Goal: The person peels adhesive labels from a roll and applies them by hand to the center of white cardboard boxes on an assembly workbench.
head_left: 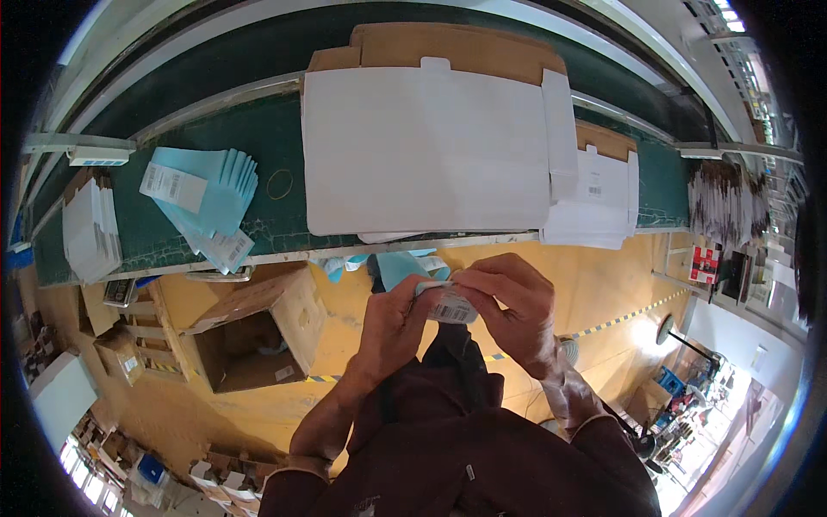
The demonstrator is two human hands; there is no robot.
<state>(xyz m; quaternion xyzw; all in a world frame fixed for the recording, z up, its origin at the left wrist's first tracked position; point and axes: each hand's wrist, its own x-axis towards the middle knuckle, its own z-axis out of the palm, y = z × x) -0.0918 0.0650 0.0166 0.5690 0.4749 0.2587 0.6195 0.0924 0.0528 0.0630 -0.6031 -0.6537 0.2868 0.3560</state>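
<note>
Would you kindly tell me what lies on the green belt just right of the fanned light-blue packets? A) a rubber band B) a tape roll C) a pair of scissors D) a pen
A: a thin rubber band lies beside the light-blue packets on the green belt.

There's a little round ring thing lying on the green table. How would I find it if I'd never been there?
Start at the long green table and find the big white flat cardboard sheet in its middle. Just left of that sheet, before the fan of light blue sleeves, lies the rubber band. It is the only thin, empty loop there; everything around it is flat paper or card.
</note>
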